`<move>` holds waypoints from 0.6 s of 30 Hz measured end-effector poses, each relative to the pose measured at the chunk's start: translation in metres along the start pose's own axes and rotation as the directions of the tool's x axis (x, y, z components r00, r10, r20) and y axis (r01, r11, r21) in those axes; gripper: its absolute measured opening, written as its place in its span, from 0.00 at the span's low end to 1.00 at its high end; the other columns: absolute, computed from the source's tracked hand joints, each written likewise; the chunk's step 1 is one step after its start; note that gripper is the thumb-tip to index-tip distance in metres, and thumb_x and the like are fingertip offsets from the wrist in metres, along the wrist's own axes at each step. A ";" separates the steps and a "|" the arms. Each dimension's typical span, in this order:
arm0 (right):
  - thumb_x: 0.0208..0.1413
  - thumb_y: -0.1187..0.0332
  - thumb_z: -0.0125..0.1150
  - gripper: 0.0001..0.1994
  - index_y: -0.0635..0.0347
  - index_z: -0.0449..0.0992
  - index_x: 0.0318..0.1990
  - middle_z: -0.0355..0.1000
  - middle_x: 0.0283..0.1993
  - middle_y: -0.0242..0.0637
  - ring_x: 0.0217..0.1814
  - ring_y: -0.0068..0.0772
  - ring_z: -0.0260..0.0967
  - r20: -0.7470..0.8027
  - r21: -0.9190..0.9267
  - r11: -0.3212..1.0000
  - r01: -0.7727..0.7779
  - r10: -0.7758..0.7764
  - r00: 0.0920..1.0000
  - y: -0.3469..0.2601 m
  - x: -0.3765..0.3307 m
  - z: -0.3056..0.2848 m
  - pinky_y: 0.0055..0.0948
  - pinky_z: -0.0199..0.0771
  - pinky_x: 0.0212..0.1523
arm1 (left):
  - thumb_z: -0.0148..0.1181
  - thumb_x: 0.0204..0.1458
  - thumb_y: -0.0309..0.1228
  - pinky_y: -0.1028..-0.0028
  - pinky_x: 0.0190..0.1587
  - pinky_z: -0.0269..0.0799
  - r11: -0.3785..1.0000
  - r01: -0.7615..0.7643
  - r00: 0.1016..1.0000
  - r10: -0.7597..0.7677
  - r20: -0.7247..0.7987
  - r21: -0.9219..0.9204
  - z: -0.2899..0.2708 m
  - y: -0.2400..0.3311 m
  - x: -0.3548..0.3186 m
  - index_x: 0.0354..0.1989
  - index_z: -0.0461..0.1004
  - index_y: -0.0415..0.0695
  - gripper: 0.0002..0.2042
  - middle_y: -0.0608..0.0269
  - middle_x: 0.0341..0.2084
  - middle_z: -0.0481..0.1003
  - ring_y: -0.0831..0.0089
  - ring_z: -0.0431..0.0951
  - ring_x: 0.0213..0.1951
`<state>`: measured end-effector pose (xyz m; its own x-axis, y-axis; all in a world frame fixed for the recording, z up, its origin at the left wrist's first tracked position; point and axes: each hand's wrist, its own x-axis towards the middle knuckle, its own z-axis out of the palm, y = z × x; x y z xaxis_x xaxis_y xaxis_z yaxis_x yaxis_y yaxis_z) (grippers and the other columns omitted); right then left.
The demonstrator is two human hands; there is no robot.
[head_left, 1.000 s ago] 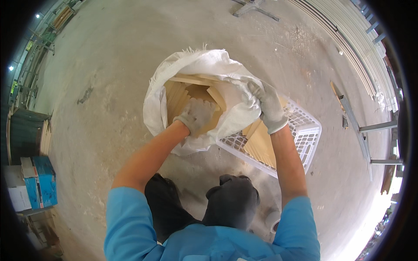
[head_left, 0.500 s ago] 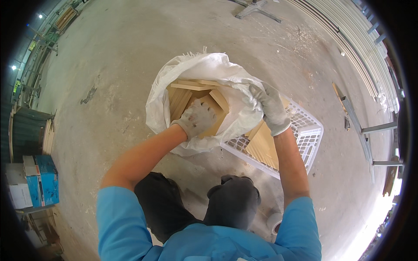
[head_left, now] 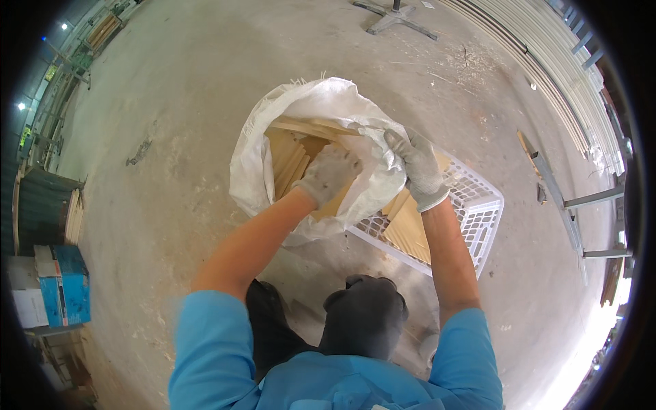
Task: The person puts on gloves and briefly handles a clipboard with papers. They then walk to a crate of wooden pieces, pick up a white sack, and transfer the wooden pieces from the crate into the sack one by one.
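A white woven sack (head_left: 247, 160) stands on the floor with its mouth rolled wide and its rim frayed. Inside it several pale wooden boards (head_left: 287, 164) lean and lie at different angles. My left hand (head_left: 329, 172), in a grey work glove, reaches into the sack and rests over the boards, fingers stretched toward the right inner side; the fingertips are partly hidden. At the right rim, my right hand (head_left: 418, 164), also gloved, grips the sack's edge. A white plastic basket (head_left: 483, 222) beside the sack holds more wooden boards (head_left: 410, 225), partly covered by my right forearm.
Concrete floor (head_left: 171, 130) surrounds the sack. Long pale strips (head_left: 547, 82) lie stacked at the far right, near a metal frame (head_left: 557, 188). A metal stand base (head_left: 396, 19) is at the top. Blue and white boxes (head_left: 65, 287) sit at left.
My left hand has moved right and slightly up inside the sack, toward the right inner side. My right hand keeps hold of the rim, shifted slightly left.
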<state>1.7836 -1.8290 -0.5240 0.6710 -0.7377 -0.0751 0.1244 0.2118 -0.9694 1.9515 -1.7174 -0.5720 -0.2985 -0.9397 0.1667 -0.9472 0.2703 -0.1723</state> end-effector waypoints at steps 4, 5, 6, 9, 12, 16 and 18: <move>0.61 0.63 0.58 0.16 0.70 0.73 0.47 0.74 0.38 0.34 0.38 0.22 0.69 0.011 0.009 1.000 -0.019 0.019 1.000 -0.002 -0.003 -0.001 0.24 0.71 0.39 | 0.54 0.49 0.30 0.64 0.37 0.73 0.984 0.151 0.940 -0.174 0.293 0.097 0.027 -0.003 0.017 0.38 0.74 0.47 0.08 0.59 0.31 0.76 0.62 0.78 0.37; 0.61 0.63 0.58 0.17 0.70 0.73 0.47 0.74 0.39 0.34 0.38 0.22 0.69 0.038 0.047 0.999 0.001 -0.002 0.999 -0.002 -0.004 -0.001 0.23 0.71 0.39 | 0.55 0.49 0.30 0.64 0.37 0.73 0.993 0.117 0.955 -0.113 0.273 0.003 0.032 -0.007 0.008 0.37 0.75 0.47 0.08 0.60 0.30 0.76 0.63 0.78 0.36; 0.61 0.63 0.58 0.17 0.70 0.73 0.48 0.74 0.39 0.34 0.38 0.22 0.69 0.012 0.045 0.998 -0.040 0.040 0.999 -0.003 -0.004 -0.002 0.23 0.70 0.39 | 0.55 0.48 0.30 0.64 0.36 0.73 0.993 0.099 0.959 -0.079 0.270 -0.060 0.033 -0.014 -0.004 0.36 0.75 0.47 0.08 0.60 0.29 0.76 0.63 0.78 0.35; 0.61 0.63 0.59 0.17 0.70 0.73 0.48 0.74 0.40 0.34 0.38 0.22 0.69 0.002 0.087 0.995 -0.057 0.057 0.998 -0.004 -0.005 -0.005 0.23 0.71 0.40 | 0.54 0.49 0.30 0.63 0.40 0.73 0.994 -0.108 0.880 0.089 0.467 0.012 0.021 -0.012 -0.069 0.32 0.77 0.49 0.06 0.62 0.31 0.76 0.64 0.78 0.38; 0.61 0.63 0.59 0.17 0.70 0.73 0.49 0.74 0.40 0.34 0.39 0.21 0.69 0.022 0.062 0.997 -0.036 0.034 0.999 -0.002 -0.002 -0.009 0.23 0.71 0.40 | 0.54 0.49 0.31 0.61 0.47 0.70 0.995 -0.028 0.764 0.083 0.640 -0.096 -0.020 -0.008 -0.094 0.33 0.77 0.49 0.06 0.61 0.35 0.76 0.62 0.77 0.42; 0.61 0.63 0.59 0.17 0.70 0.73 0.47 0.73 0.38 0.32 0.37 0.19 0.68 -0.008 0.063 0.997 -0.049 0.050 0.999 0.002 0.005 -0.009 0.22 0.70 0.39 | 0.58 0.48 0.35 0.62 0.51 0.67 0.969 0.223 0.962 -0.236 0.138 0.105 -0.066 -0.018 -0.107 0.42 0.77 0.49 0.13 0.58 0.44 0.73 0.61 0.74 0.48; 0.61 0.63 0.59 0.16 0.70 0.73 0.47 0.73 0.37 0.32 0.36 0.20 0.68 -0.011 0.086 0.995 -0.041 0.042 0.999 0.000 0.008 -0.005 0.21 0.70 0.38 | 0.59 0.50 0.38 0.61 0.53 0.67 0.821 0.569 0.800 -0.542 -0.258 0.040 -0.068 -0.023 -0.108 0.50 0.75 0.49 0.18 0.56 0.54 0.70 0.61 0.71 0.55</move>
<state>1.7856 -1.8385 -0.5260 0.6679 -0.7348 -0.1183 0.1588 0.2960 -0.9419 1.9980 -1.6083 -0.5201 0.2444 -0.8443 0.4769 -0.9430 -0.3214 -0.0857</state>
